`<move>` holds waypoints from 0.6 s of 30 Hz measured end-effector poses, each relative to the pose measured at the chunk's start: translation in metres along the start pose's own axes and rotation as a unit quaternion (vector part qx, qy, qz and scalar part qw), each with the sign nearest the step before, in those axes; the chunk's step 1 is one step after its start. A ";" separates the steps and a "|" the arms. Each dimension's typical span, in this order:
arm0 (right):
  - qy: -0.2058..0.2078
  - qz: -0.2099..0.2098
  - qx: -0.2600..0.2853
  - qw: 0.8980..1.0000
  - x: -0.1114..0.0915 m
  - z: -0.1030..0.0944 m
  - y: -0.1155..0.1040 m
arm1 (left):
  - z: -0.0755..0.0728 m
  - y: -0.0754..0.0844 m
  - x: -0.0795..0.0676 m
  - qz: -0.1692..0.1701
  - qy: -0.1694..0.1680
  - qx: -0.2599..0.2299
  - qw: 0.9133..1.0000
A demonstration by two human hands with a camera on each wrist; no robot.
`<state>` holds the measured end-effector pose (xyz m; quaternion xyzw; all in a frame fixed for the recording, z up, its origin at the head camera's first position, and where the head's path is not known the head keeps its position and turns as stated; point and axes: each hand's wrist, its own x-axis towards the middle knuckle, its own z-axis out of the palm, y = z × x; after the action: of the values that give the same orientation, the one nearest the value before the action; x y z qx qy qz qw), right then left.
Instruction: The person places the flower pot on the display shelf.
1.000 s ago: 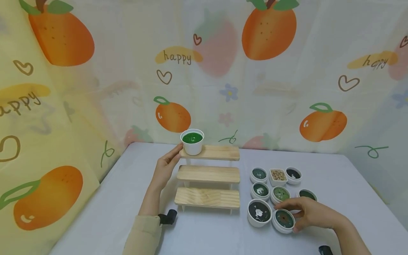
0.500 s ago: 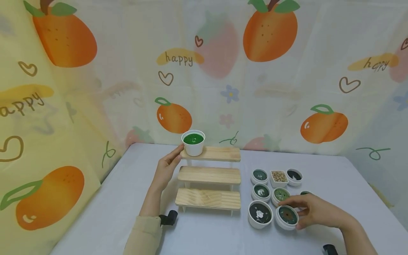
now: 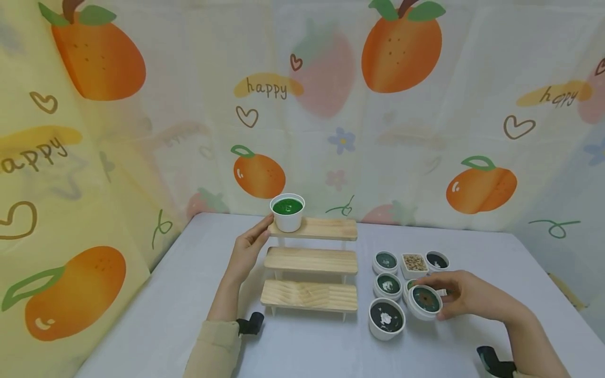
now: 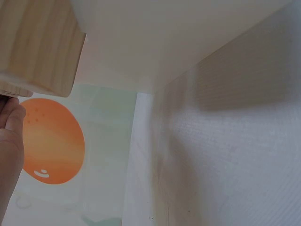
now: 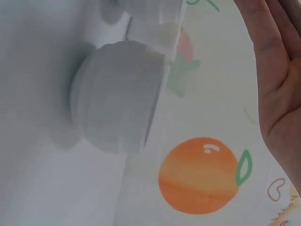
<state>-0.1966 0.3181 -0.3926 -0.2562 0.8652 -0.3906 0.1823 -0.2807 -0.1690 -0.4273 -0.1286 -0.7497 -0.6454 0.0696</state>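
My right hand [image 3: 477,296] pinches the rim of a small white cup [image 3: 425,302] filled with dark green paint-like stuff with a brown centre. It is raised a little, partly covering a light green cup [image 3: 410,286] behind it. My left hand [image 3: 246,249] reaches with nearly straight fingers to the left end of the top shelf of a three-tier wooden stand [image 3: 326,228]. Beside those fingertips, on that shelf, sits a white cup of bright green [image 3: 287,210]. From the left wrist, I see the wooden plank [image 4: 42,52] close up and fingers [image 4: 14,117] beneath another plank.
Left of the raised cup stand a large dark-filled cup [image 3: 386,320] and two smaller cups, one a green-and-white cup [image 3: 388,285]. Behind are a square dish of beige bits [image 3: 414,262] and a dark cup [image 3: 437,260]. A printed cloth [image 3: 402,131] hangs behind the table.
My right hand has lifted the brown-centred cup off the table and moved it slightly away from me, over the light green cup. My left hand has stayed at the top shelf.
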 end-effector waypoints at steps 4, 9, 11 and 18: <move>0.013 0.002 -0.004 1.000 0.005 -0.007 -0.007 | 0.000 0.000 0.000 0.002 -0.001 0.000 1.000; 0.031 -0.017 -0.021 0.999 0.016 -0.013 -0.016 | 0.000 0.000 -0.001 0.006 -0.005 0.004 1.000; 0.034 -0.021 -0.030 0.999 0.021 -0.015 -0.019 | 0.001 0.000 -0.001 0.007 -0.004 0.006 1.000; 0.035 -0.026 -0.043 0.998 0.045 -0.028 -0.035 | 0.001 0.000 -0.001 0.005 -0.001 0.006 1.000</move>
<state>-0.2368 0.2885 -0.3536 -0.2721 0.8802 -0.3662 0.1306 -0.2801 -0.1683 -0.4274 -0.1328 -0.7527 -0.6406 0.0733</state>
